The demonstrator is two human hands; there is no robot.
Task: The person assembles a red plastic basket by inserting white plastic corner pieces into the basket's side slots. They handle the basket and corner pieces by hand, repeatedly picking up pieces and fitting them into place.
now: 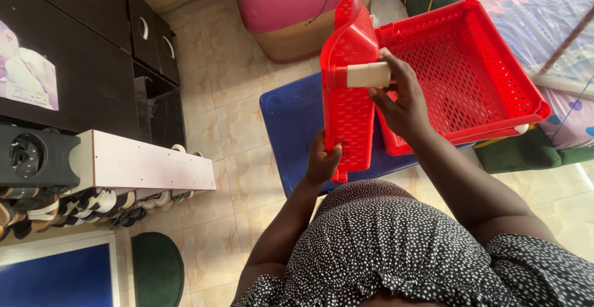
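I am watching the left hand (322, 158) closing its fingers around the bottom edge of a red panel (348, 90), a perforated plastic piece standing upright in mid-air above the lap. At one o'clock from it, the right hand (399, 99) is curling loosely against the panel's far side, fingertips pressing a cream connector (368, 74) near the top. Just behind, touching the panel, the red basket (461, 72) is tilting on its side.

I am judging the risk as this: the low left grip is leaving the tall panel free to twist, so the connector could slip off or jam crooked (thin plastic like this may well crack if forced), and the tilted basket could slide away.

Beneath everything a blue plastic table (291, 134) is sitting on pale floor tiles (223, 78). At nine o'clock a shoe rack (105, 189) is lining the dark cabinets (80, 53); at twelve o'clock a pink cushion seat (291, 4) is resting.
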